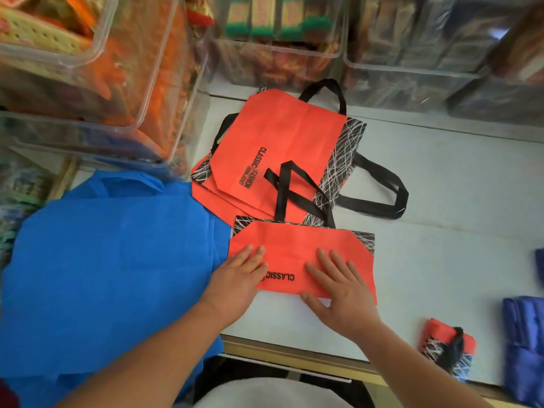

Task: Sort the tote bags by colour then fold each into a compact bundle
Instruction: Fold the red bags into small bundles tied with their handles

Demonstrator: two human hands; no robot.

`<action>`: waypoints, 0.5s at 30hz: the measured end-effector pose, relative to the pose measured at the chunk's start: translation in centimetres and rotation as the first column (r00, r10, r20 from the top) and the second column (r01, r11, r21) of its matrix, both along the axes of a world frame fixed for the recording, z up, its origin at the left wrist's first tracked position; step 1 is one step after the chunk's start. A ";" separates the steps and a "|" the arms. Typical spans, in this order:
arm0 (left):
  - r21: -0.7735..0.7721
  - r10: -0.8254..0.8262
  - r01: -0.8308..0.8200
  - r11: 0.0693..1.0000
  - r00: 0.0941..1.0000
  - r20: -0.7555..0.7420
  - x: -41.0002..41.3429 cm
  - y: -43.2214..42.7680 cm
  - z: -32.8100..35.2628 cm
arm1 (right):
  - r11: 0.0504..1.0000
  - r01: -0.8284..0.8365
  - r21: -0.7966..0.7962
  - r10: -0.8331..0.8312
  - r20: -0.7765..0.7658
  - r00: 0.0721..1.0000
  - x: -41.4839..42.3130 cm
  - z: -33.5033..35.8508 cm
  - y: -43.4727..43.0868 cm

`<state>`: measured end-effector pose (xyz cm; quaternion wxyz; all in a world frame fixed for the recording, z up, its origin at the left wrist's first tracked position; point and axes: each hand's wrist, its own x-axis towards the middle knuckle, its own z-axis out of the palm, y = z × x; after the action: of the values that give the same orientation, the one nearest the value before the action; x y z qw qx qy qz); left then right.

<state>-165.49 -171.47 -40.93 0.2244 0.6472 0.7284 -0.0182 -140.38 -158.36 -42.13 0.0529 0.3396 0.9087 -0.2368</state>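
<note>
orange folded tote bag (297, 245), flat hands (238, 278) pressing

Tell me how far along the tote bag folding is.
Done: colours sit in separate piles, and one orange bundle and blue bundles lie at right. In hand: left hand and right hand press a half-folded orange bag. Left: the flat orange bags behind it and the blue pile.

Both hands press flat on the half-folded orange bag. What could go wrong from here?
The black handles of the orange bag lie across the orange pile behind it; the next fold may drag that pile.
The left hand rests where this bag meets the blue bag, so blue cloth might get caught in.
The folded bundle sits near the front edge of the table; an elbow could knock it off.
</note>
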 end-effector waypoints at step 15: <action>-0.083 0.347 -0.338 0.938 0.920 0.183 -1.7 2.1 4.2 | 0.752 0.557 -0.354 -0.546 0.140 0.826 5.1 4.6 6.7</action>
<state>-167.18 -169.32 -36.76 0.3105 0.5026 0.8041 0.0667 -135.28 -151.63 -37.48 0.0579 0.5785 0.7038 -0.4083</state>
